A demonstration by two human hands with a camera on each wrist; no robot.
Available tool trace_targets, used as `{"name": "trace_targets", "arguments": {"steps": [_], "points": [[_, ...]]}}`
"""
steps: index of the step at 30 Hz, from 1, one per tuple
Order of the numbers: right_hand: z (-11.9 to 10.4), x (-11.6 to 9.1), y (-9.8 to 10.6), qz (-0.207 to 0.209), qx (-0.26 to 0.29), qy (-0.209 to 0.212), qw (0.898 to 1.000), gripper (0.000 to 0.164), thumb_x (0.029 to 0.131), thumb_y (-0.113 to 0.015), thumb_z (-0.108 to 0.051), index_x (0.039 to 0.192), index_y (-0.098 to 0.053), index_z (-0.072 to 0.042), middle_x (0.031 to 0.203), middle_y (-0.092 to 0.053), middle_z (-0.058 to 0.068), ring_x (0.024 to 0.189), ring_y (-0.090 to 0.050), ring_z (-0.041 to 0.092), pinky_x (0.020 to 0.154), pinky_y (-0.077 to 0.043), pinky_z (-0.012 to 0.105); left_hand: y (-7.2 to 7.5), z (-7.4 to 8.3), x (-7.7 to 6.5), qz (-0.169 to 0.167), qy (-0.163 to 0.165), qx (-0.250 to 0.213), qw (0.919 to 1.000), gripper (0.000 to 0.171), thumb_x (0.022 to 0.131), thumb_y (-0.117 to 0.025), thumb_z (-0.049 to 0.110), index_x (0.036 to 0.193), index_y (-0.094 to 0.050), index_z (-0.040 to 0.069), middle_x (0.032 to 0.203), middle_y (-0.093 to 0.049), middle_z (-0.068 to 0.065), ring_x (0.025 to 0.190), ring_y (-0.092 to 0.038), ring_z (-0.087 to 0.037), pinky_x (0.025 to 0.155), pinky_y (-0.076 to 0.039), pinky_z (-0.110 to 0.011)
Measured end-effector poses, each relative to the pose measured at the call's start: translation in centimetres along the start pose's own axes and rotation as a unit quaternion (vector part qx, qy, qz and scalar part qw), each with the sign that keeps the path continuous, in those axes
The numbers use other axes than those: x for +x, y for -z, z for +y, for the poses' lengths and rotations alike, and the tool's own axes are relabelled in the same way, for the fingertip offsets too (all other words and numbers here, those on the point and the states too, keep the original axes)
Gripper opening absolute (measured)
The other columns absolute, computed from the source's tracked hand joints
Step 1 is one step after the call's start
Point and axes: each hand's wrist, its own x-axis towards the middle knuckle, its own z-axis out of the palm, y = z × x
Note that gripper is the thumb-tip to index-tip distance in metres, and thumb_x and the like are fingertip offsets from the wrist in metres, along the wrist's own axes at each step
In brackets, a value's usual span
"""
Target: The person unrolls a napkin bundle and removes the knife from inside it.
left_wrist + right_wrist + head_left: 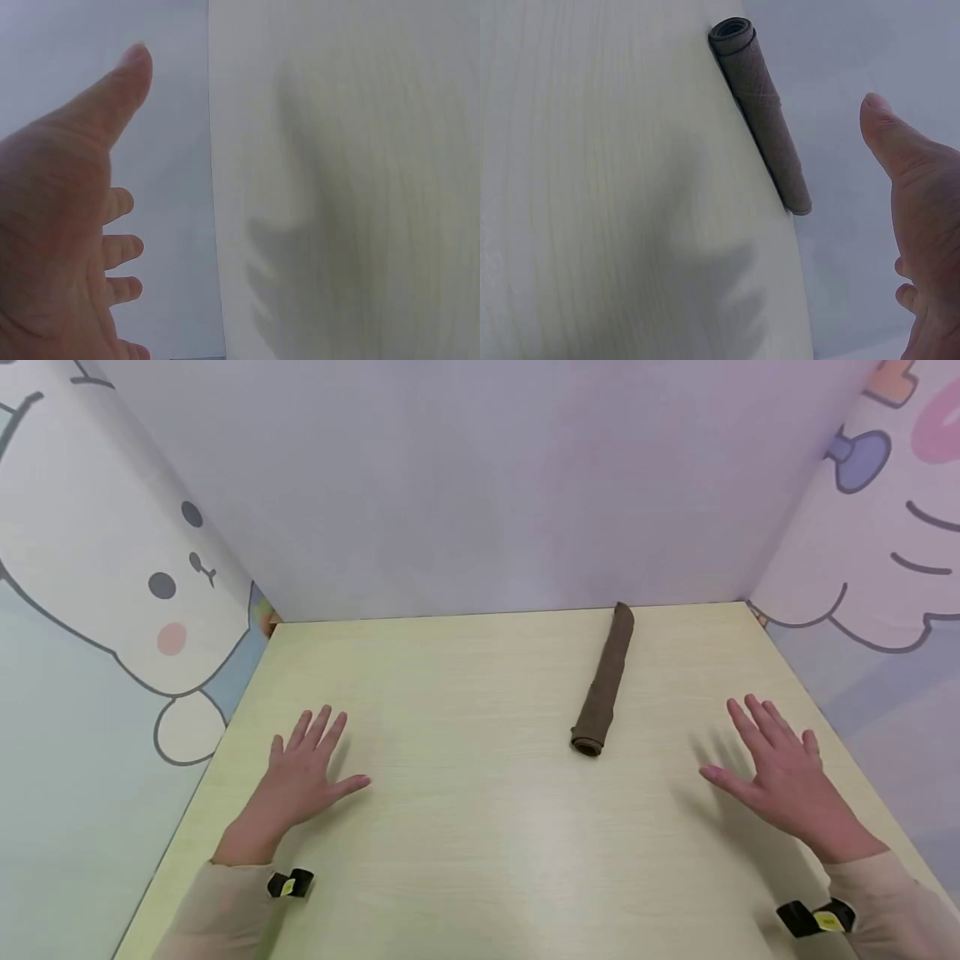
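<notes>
Left hand (298, 778) and right hand (789, 783), head view: both empty, fingers spread; brown roll (604, 683) lies between them on table (450, 810). Left wrist: nothing grasped. Right wrist: roll's end meets table edge; a sideways brush could start it rolling.

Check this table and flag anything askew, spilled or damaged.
Only a mild oddity: the brown roll lies at a slant to the table edges, its far end at the back edge. I see no spill or obvious damage.
</notes>
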Motion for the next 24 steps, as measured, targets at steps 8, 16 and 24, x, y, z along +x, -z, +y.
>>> {"name": "trace_targets", "arguments": {"steps": [8,16,24], "points": [[0.0,1.1,-0.2,-0.002,0.004,0.006,1.000,0.098,0.081,-0.073,-0.045,0.155,-0.017,-0.013,0.158,-0.016,0.019,0.146,-0.005,0.032,0.101,0.003,0.074,0.2,1.7,1.4,-0.012,-0.022,0.001,0.9997,0.106,0.078,-0.054,0.076,0.154,-0.021,0.010,0.158,-0.015,-0.018,0.143,-0.010,-0.043,0.099,-0.013,-0.075],[-0.7,2.8,-0.6,-0.012,0.014,0.021,1.000,0.098,0.082,-0.073,-0.046,0.156,-0.016,-0.014,0.157,-0.018,0.021,0.146,-0.007,0.035,0.101,0.004,0.073,-0.2,5.2,4.1,-0.001,-0.084,0.018,0.9963,0.106,0.077,-0.046,0.082,0.155,-0.019,0.015,0.160,-0.014,-0.014,0.145,-0.008,-0.038,0.100,-0.016,-0.073],[-0.9,4.3,-0.9,-0.014,0.013,0.029,0.999,0.097,0.083,-0.071,-0.047,0.156,-0.016,-0.015,0.157,-0.019,0.020,0.146,-0.009,0.034,0.102,0.002,0.073,0.1,9.1,6.3,0.011,-0.134,0.017,0.9908,0.103,0.079,-0.049,0.080,0.155,-0.020,0.016,0.160,-0.016,-0.011,0.145,-0.011,-0.036,0.101,-0.020,-0.071]]}}
